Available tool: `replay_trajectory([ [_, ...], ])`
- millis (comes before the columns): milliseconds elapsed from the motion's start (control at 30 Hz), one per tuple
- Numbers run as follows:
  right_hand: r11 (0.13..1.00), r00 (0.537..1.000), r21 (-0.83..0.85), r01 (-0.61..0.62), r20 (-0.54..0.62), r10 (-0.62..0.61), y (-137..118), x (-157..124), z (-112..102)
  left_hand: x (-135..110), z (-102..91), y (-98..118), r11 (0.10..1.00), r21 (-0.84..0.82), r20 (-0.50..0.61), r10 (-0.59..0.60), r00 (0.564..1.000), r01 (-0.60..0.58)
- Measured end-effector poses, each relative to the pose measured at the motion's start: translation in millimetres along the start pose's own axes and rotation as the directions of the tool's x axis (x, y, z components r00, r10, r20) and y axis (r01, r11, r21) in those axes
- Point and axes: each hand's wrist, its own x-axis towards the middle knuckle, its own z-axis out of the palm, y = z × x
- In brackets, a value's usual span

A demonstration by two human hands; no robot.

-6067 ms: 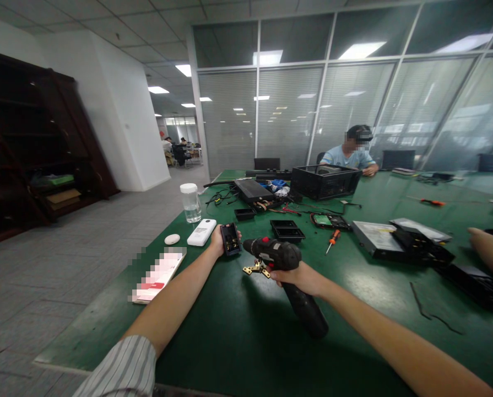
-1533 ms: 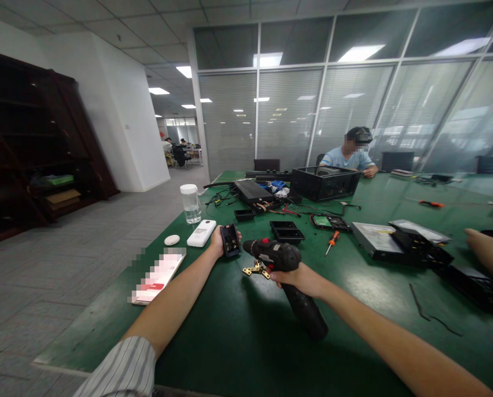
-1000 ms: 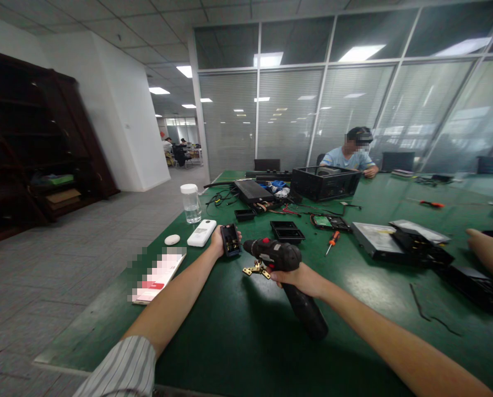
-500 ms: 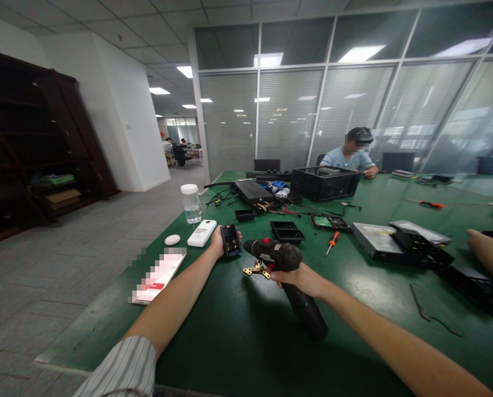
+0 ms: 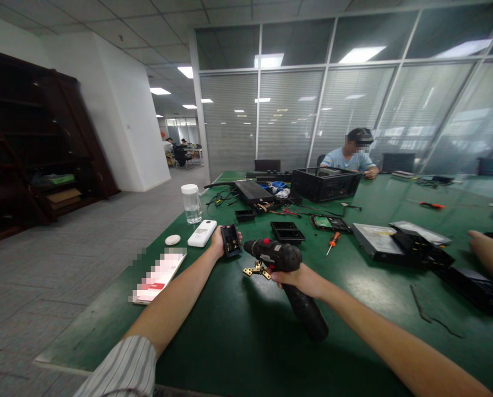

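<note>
My left hand point(image 5: 218, 241) is closed around a small black open casing point(image 5: 231, 240) with metal contacts inside, held upright on the green table point(image 5: 238, 342). In my right hand point(image 5: 302, 278) is a black cordless electric screwdriver point(image 5: 285, 275) with a red switch; the fingers are wrapped round its handle. Its nose points left at the casing. A small brass metal part point(image 5: 256, 270) lies on the table just under the tool's nose.
White power bank point(image 5: 202, 232), white puck point(image 5: 172, 239), glass jar point(image 5: 191, 203) and a booklet point(image 5: 159, 274) lie left. Black trays point(image 5: 287, 231), orange screwdriver point(image 5: 332, 240), circuit board point(image 5: 331, 222), disc drive point(image 5: 380, 238) and open case point(image 5: 324, 182) lie beyond. Another person's hand point(image 5: 492, 253) rests at right; a person sits opposite.
</note>
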Motion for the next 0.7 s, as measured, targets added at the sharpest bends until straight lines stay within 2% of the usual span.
replay_trajectory([
  [133, 1.0, 1.0, -0.01, -0.025, 0.004, 0.025, -1.9, -0.6, 0.0, -0.4, -0.5, 0.0, 0.999, 0.027, 0.008, 0.022, 1.0, -0.022],
  [367, 1.0, 1.0, -0.016, 0.009, 0.001, -0.009, -2.2, 0.9, 1.6, 0.0, -0.8, 0.0, 1.0, 0.021, 0.012, 0.013, 1.0, -0.013],
  [700, 0.995, 1.0, 0.102, 0.023, 0.005, -0.024, -0.6, 3.5, 3.2, 1.9, -2.6, -0.8, 0.999, 0.039, 0.028, 0.036, 0.999, -0.037],
])
